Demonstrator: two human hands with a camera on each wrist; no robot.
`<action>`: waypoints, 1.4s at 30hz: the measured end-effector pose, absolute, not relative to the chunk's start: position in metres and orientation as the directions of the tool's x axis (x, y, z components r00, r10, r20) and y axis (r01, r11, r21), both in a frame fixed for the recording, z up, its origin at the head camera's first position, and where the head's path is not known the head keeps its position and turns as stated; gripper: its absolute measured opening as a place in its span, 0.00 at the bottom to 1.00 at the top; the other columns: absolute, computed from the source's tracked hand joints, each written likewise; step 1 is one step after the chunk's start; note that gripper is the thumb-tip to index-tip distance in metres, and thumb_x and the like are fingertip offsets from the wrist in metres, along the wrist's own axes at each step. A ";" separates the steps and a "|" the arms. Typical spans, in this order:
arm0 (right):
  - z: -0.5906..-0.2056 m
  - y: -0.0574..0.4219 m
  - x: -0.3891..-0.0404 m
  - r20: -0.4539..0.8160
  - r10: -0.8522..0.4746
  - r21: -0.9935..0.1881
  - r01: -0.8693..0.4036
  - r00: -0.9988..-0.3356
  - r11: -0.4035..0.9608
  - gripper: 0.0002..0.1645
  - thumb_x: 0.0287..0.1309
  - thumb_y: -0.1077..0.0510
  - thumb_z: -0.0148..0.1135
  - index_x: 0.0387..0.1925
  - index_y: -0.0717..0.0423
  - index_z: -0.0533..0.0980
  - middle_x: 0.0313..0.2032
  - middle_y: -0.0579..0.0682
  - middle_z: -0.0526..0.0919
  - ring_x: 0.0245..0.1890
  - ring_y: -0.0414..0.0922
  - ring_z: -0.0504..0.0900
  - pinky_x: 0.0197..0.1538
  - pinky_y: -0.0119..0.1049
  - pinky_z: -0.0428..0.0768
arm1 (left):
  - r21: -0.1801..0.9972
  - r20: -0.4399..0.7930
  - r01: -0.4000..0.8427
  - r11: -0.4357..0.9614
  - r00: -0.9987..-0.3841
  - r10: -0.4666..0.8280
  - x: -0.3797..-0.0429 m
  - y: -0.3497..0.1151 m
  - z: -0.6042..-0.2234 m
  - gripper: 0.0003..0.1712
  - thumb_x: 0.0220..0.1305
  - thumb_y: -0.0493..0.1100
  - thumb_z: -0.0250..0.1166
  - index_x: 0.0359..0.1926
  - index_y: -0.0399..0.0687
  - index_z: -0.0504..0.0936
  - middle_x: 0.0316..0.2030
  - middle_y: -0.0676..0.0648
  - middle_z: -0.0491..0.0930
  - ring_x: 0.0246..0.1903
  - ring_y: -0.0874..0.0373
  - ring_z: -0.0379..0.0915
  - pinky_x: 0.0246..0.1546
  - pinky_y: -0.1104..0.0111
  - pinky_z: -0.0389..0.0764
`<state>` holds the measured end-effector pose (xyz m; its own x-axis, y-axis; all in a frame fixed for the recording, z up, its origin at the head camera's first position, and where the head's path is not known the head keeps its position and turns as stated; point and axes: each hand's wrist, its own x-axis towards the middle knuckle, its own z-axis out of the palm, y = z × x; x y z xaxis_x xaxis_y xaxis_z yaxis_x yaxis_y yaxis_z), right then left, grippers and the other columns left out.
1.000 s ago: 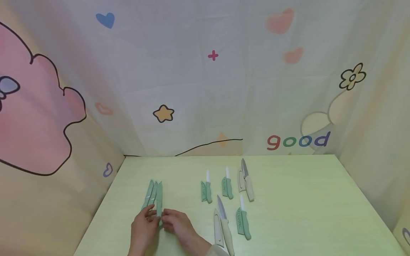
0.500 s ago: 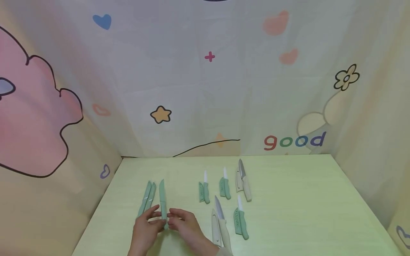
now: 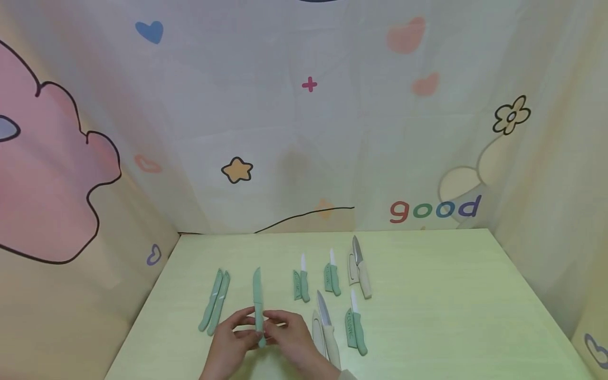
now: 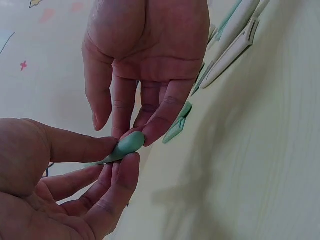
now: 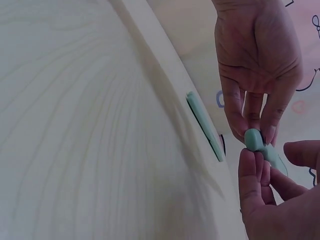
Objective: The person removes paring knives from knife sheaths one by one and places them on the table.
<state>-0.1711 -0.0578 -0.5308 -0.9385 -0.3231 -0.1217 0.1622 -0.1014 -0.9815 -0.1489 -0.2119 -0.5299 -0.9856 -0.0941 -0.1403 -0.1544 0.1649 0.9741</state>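
While the left hand (image 3: 230,343) pinched a long green knife (image 3: 258,306) by its handle, thumb above and fingers beneath, the right hand (image 3: 294,338) touched that same handle with its fingertips, its thumb apart from it. The knife's tip pointed toward the table's far edge, and it appeared raised above the pale table (image 3: 427,311), between the hands. Left of it, 2 more green knives (image 3: 219,303) lay slanted side by side. Right of it were 3 small green-handled knives (image 3: 305,285) with white blades, each beside its green sheath (image 3: 296,286), and 2 cream-handled knives (image 3: 363,277) with grey blades, each beside a cream sheath (image 3: 353,270). 1 of the cream-handled knives lay just right of the right hand. Behind the table hung a pale cloth (image 3: 285,116) printed with hearts, a star and the word "good".
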 end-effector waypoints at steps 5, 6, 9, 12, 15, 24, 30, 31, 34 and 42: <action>-0.545 -0.050 -0.178 -0.138 -0.294 -0.983 0.166 -0.946 -0.074 0.14 0.59 0.61 0.64 0.46 0.60 0.81 0.32 0.51 0.81 0.30 0.46 0.82 0.35 0.40 0.87 | 0.976 -0.151 -0.154 0.152 -0.988 -0.032 -0.149 -0.202 -0.527 0.32 0.54 0.25 0.65 0.62 0.35 0.70 0.46 0.34 0.75 0.38 0.49 0.80 0.35 0.58 0.87; -0.545 -0.048 -0.179 -0.140 -0.289 -0.984 0.166 -0.947 -0.066 0.13 0.59 0.60 0.64 0.46 0.60 0.81 0.32 0.51 0.81 0.30 0.46 0.82 0.34 0.41 0.87 | 0.976 -0.155 -0.156 0.149 -0.988 -0.021 -0.148 -0.200 -0.526 0.32 0.54 0.25 0.65 0.62 0.36 0.70 0.46 0.34 0.75 0.39 0.49 0.80 0.35 0.58 0.87; -0.547 -0.041 -0.179 -0.140 -0.283 -0.986 0.159 -0.949 -0.048 0.13 0.59 0.60 0.64 0.45 0.61 0.81 0.31 0.51 0.81 0.28 0.46 0.81 0.32 0.40 0.87 | 0.978 -0.168 -0.165 0.125 -0.986 0.018 -0.148 -0.195 -0.525 0.33 0.54 0.25 0.65 0.62 0.36 0.70 0.47 0.34 0.73 0.39 0.49 0.80 0.35 0.59 0.87; -0.547 -0.035 -0.179 -0.143 -0.285 -0.986 0.162 -0.948 -0.043 0.14 0.59 0.59 0.64 0.45 0.62 0.80 0.32 0.50 0.81 0.27 0.45 0.80 0.31 0.39 0.86 | 0.981 -0.176 -0.171 0.094 -0.983 0.055 -0.147 -0.190 -0.524 0.33 0.54 0.26 0.65 0.62 0.36 0.70 0.47 0.35 0.71 0.40 0.48 0.80 0.36 0.58 0.87; -0.545 -0.029 -0.179 -0.142 -0.301 -0.984 0.168 -0.943 -0.059 0.15 0.60 0.59 0.64 0.46 0.64 0.79 0.33 0.51 0.82 0.28 0.45 0.80 0.31 0.39 0.85 | 0.983 -0.172 -0.166 0.083 -0.982 0.075 -0.147 -0.185 -0.522 0.33 0.54 0.27 0.66 0.62 0.37 0.70 0.46 0.35 0.70 0.40 0.48 0.80 0.35 0.58 0.87; -0.543 -0.008 -0.181 -0.151 -0.327 -0.983 0.176 -0.933 -0.050 0.16 0.61 0.60 0.62 0.47 0.66 0.77 0.34 0.52 0.84 0.30 0.45 0.81 0.32 0.39 0.85 | 0.985 -0.164 -0.157 0.068 -0.978 0.126 -0.150 -0.168 -0.521 0.32 0.54 0.28 0.67 0.61 0.38 0.71 0.45 0.36 0.70 0.40 0.48 0.80 0.35 0.57 0.87; -0.541 0.006 -0.178 -0.172 -0.318 -0.980 0.194 -0.932 -0.037 0.16 0.61 0.60 0.63 0.47 0.67 0.77 0.34 0.52 0.83 0.30 0.46 0.80 0.32 0.39 0.85 | 0.986 -0.163 -0.155 0.064 -0.975 0.152 -0.152 -0.157 -0.525 0.31 0.53 0.28 0.67 0.60 0.39 0.71 0.44 0.37 0.70 0.39 0.48 0.80 0.34 0.58 0.87; -0.541 0.008 -0.178 -0.182 -0.316 -0.979 0.202 -0.931 -0.033 0.16 0.61 0.59 0.63 0.48 0.66 0.77 0.34 0.51 0.83 0.30 0.46 0.80 0.32 0.39 0.85 | 0.986 -0.165 -0.157 0.061 -0.974 0.157 -0.152 -0.155 -0.526 0.31 0.53 0.28 0.67 0.60 0.39 0.71 0.44 0.37 0.71 0.39 0.48 0.80 0.33 0.58 0.87; -0.541 0.016 -0.176 -0.208 -0.308 -0.973 0.229 -0.928 -0.034 0.17 0.62 0.58 0.63 0.48 0.66 0.76 0.34 0.50 0.82 0.30 0.46 0.80 0.32 0.39 0.84 | 0.986 -0.165 -0.158 0.053 -0.971 0.173 -0.153 -0.149 -0.528 0.31 0.52 0.28 0.67 0.59 0.39 0.72 0.44 0.38 0.71 0.39 0.48 0.80 0.33 0.58 0.87; -0.541 0.039 -0.174 -0.204 -0.306 -0.976 0.219 -0.930 -0.014 0.19 0.63 0.59 0.62 0.49 0.69 0.74 0.34 0.50 0.82 0.30 0.46 0.79 0.32 0.38 0.84 | 0.987 -0.157 -0.146 0.066 -0.967 0.200 -0.154 -0.130 -0.531 0.30 0.51 0.28 0.68 0.57 0.42 0.74 0.44 0.40 0.72 0.38 0.49 0.80 0.33 0.59 0.87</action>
<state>-0.1736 0.0386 -0.5415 -0.9297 -0.3064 -0.2044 0.2192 -0.0143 -0.9756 -0.1540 -0.1305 -0.5307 -0.9671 0.2003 -0.1566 -0.1462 0.0658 0.9871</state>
